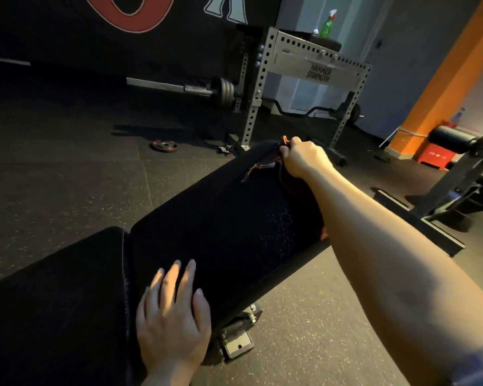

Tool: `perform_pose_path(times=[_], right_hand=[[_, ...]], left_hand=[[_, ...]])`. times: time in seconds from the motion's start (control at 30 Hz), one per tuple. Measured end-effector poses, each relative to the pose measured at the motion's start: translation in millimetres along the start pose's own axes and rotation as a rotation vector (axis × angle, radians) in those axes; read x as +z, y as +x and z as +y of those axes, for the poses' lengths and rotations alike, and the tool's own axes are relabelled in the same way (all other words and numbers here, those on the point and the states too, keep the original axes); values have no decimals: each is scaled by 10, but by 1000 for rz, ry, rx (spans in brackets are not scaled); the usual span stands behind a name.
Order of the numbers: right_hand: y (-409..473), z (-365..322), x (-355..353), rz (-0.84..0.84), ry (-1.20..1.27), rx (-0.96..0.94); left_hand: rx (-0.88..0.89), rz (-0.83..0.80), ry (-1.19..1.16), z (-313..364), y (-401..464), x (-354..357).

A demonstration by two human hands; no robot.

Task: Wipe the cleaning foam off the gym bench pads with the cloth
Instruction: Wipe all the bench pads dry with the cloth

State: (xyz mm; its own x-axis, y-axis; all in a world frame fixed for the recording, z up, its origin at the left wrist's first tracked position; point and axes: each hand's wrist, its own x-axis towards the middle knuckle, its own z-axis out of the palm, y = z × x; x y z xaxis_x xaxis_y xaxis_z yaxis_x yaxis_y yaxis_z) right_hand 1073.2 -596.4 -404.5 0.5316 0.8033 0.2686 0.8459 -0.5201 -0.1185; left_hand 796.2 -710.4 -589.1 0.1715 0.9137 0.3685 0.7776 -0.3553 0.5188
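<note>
The black back pad (221,218) of the gym bench runs from the lower middle up to the centre, with fine wet specks on its right half. The black seat pad (53,307) lies at the lower left. My right hand (301,157) reaches to the far end of the back pad and grips a dark reddish cloth (265,165) bunched there. Part of the cloth trails under my forearm along the pad's right edge. My left hand (173,310) lies flat with straight fingers on the near end of the back pad, beside the gap between the pads.
A grey steel rack (318,68) stands behind the bench, with a green spray bottle (328,23) on top. A loaded barbell (221,91) and a small weight plate (164,146) lie on the rubber floor. Another bench (463,168) stands at the right by an orange pillar (444,87).
</note>
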Motion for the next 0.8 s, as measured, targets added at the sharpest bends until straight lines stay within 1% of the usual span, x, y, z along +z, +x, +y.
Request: perform_pose_path(times=[0.07, 0.13, 0.2, 0.3, 0.37, 0.4, 0.47, 0.5, 0.6, 0.67, 0.7, 0.73, 0.8], right_hand=[[-18, -8, -20, -13, -33, -7], [-173, 61, -45, -11, -136, -45], [-419, 146, -75, -9, -228, -41], [-844, 298, -145, -3, -236, 32], [-1133, 388, -148, 74, -191, 63], [-1265, 422, -123, 139, -162, 59], [-1490, 457, -20, 262, -107, -4], [-1591, 448, 35, 302, -87, -53], [-1898, 305, 227, 360, -53, -198], [-2140, 89, 396, 330, -35, -312], [-2272, -45, 494, 287, -30, -374], [-2402, -187, 593, 224, -26, -438], [-2609, -473, 771, 87, -48, -554]], left_hand=[[-4, 28, -25, 13, 3, -18], [-17, 113, -41, 67, -36, -66], [-45, 157, -128, 123, -69, -138], [-24, 118, -161, 94, -147, -136], [33, 93, -155, 30, -169, -102], [27, 84, -172, 15, -162, -106], [-6, 84, -203, 18, -145, -124], [-9, 59, -204, 19, -135, -133], [-8, -34, -166, -49, -96, -98], [-20, -123, -232, -100, -95, -102], [-10, -130, -280, -127, -97, -125], [-1, -129, -329, -182, -114, -147], [-39, -122, -308, -340, -214, -229]])
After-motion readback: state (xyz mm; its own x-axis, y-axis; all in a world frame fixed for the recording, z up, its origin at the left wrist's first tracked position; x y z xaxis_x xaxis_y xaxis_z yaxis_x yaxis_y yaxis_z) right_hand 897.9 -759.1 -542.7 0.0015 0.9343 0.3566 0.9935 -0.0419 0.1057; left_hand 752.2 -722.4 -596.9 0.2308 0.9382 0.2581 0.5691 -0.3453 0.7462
